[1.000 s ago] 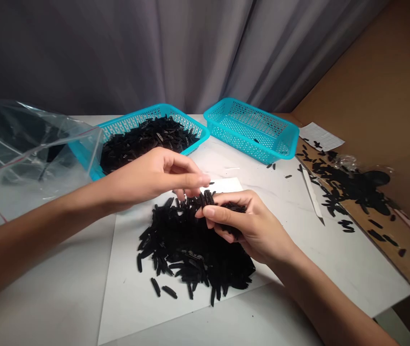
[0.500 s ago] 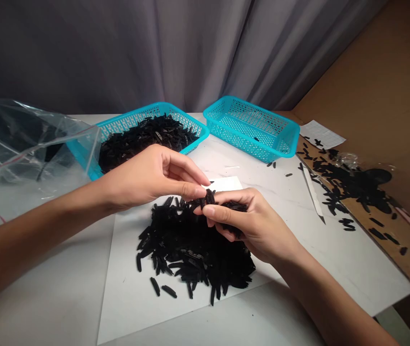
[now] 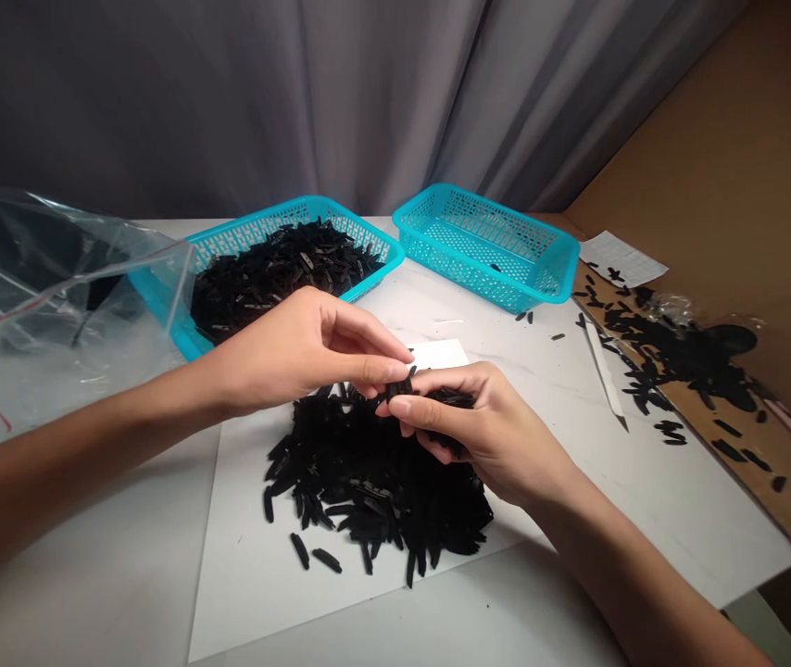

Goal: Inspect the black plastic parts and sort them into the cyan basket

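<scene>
1. Two bare hands meet above a desk point(image 3: 90, 602): the right hand point(image 3: 499, 421) has its grip clamped on a small bunch of black strips point(image 3: 400, 387), pinched between thumb and fingers.

2. The bunch sits just beyond the right thumb tip, on the side facing the left hand point(image 3: 291, 347). Its strips stand roughly upright, long axes leaning slightly and running across the right thumb.

3. The left hand reaches in from the opposite side, its grip at the bunch's upper end. Thumb and forefinger tips are close together; whether they clamp a strip, the view cannot tell.

4. Both hands are at the bunch, the right nearer by its hold. More loose strips point(image 3: 449, 400) lie in the right palm, behind its grip and partly hidden by the fingers.

5. Below both grips, a dark pile point(image 3: 382, 482) spreads over a white sheet point(image 3: 249, 584), its strips pointing many ways. Beyond the left grip stands a filled blue basket point(image 3: 378, 243); beyond the right, a second blue basket point(image 3: 461, 273).
</scene>
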A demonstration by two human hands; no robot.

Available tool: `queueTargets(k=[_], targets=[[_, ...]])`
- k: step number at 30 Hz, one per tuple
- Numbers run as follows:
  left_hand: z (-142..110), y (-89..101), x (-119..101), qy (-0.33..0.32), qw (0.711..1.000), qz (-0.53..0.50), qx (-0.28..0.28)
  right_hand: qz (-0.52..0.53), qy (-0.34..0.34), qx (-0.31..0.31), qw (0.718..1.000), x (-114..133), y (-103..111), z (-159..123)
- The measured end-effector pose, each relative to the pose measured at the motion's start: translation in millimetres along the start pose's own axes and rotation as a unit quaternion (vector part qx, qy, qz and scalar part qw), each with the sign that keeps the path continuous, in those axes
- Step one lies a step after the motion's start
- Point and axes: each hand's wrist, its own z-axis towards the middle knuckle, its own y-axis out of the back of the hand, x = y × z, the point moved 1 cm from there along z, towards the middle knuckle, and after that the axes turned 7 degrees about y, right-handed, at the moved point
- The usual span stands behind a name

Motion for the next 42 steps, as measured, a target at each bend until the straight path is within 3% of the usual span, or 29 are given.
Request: queueTargets(k=[8, 17, 22, 27, 31, 37, 39, 42], targets=[[1, 3.9, 0, -0.009, 1.000, 0.030, 0.002, -0.013, -0.018, 0.000, 1.000, -2, 2, 0], [-2, 5.4, -6, -0.014, 0.999, 0.029, -0.033, 0.016, -0.053, 0.048, 0.997, 5, 7, 2], [-3, 5.8, -7, -0.017, 0.999, 0.027, -0.028, 0.080, -0.086, 0.069, 0.991, 6, 7, 2], [-3, 4.0, -7, -0.021, 0.999, 0.025, -0.044, 0.213, -0.107, 0.096, 0.967, 1, 7, 4], [-4, -0.2, -7, -0.034, 0.996, 0.024, -0.076, 0.275, -0.119, 0.063, 0.952, -2, 4, 6], [-7, -5.9, -8, -0.104, 0.986, 0.047, -0.121, 0.340, -0.145, 0.076, 0.926, -3, -2, 6], [-9, -5.7, -10, -0.155, 0.974, 0.103, -0.133, 0.367, -0.151, 0.091, 0.913, -3, -1, 5], [-17, -5.6, -13, -0.209, 0.952, 0.196, -0.104, 0.391, -0.147, 0.095, 0.903, -4, -1, 4]])
